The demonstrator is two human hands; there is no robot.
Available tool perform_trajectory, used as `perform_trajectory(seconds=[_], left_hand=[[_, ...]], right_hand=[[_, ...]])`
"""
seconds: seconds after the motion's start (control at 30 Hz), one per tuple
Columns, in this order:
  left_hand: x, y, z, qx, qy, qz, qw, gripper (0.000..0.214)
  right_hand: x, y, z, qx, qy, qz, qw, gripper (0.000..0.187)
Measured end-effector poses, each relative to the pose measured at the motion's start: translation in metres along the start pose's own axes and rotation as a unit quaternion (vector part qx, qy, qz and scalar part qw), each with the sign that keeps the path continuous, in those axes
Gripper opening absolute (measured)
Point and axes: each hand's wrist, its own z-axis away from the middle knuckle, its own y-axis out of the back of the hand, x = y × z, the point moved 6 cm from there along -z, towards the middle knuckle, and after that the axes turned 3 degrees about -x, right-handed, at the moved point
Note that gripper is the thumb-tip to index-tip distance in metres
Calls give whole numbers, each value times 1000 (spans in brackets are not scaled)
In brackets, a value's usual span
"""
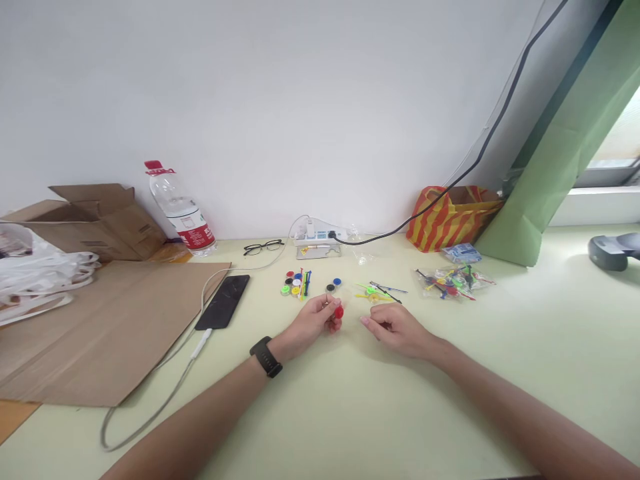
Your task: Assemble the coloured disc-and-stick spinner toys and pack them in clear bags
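Note:
My left hand (pixel 318 316), with a dark watch on its wrist, pinches a small red disc (pixel 339 312) between thumb and fingers. Just to its right, my right hand (pixel 397 330) is closed with curled fingers; what they hold, if anything, is hidden. Beyond the left hand lie a black disc (pixel 330 288) and a blue disc (pixel 337 281). Further left is a group of coloured discs (pixel 285 291) beside a row of thin coloured sticks (pixel 305 285). Behind my right hand are loose yellow, green and dark sticks (pixel 385 291).
A clear bag of coloured parts (pixel 453 283) lies to the right. At the back stand a power strip (pixel 320 233), glasses (pixel 264 247), a bottle (pixel 185 217) and a striped bag (pixel 445 217). A phone (pixel 223 302) with a cable lies left, beside flat cardboard (pixel 100 333).

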Motion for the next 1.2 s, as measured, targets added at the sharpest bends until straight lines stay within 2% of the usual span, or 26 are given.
perform_trajectory(seconds=[0.13, 0.27, 0.37, 0.5, 0.67, 0.77, 0.9, 1.07, 1.2], left_hand=[[0, -1, 1, -10, 13, 2, 1000, 44], [-1, 0, 1, -19, 27, -7, 999, 42], [-2, 1, 1, -23, 35, -7, 999, 41], [-3, 1, 1, -27, 37, 1, 999, 40], [-5, 2, 0, -30, 36, 4, 999, 41], [-5, 2, 0, -34, 40, 4, 999, 41], [-4, 2, 1, -34, 42, 5, 999, 41], [-4, 1, 1, -34, 36, 16, 999, 39], [-4, 0, 1, -34, 41, 18, 998, 39]], right_hand=[[19, 23, -2, 87, -21, 28, 996, 45], [58, 54, 2, 180, -86, 85, 976, 24], [87, 65, 4, 168, -120, 142, 968, 17], [109, 64, 6, 117, -142, 175, 967, 12], [107, 63, 10, 126, -161, 216, 955, 9], [107, 66, 13, 142, -197, 232, 942, 7], [107, 73, 14, 178, -216, 210, 937, 10], [92, 72, 9, 249, -149, 117, 950, 14], [63, 50, 1, 235, -60, 66, 968, 20]])
